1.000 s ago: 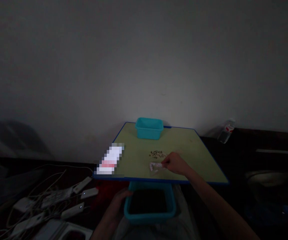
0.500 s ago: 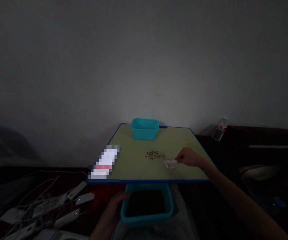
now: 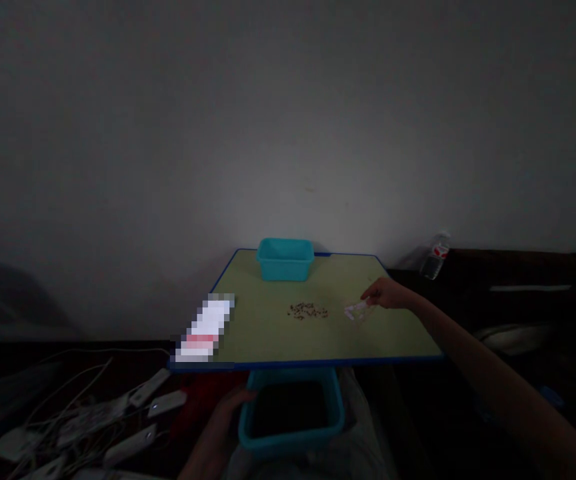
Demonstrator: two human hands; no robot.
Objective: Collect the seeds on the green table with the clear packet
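R hand (image 3: 387,293) is over the R side of the table (image 3: 268,340), fingers pinched tight on a small clear bag (image 3: 357,311) w/ some white on it. Can't tell if the bag touches the table or hangs just above. Lots of tiny dark bits (image 3: 307,311) lie spread out mid table, just L of the bag. L hand (image 3: 225,413) holds the near tub (image 3: 291,443) by its L rim, thumb at the edge; its other fingers are too dark to see. The near tub is blue, by the table's near edge, over the person's lap, w/ dark stuff (image 3: 291,408) inside. The far tub (image 3: 285,270), also blue, stands upright at the back of the table, near the wall (image 3: 288,120). A bright white thing (image 3: 202,333), blurred out, is on the table's L side. Off to the R, a bottle (image 3: 437,257) is tilted, near the wall. Down L, off the table, are white plugs (image 3: 168,404).
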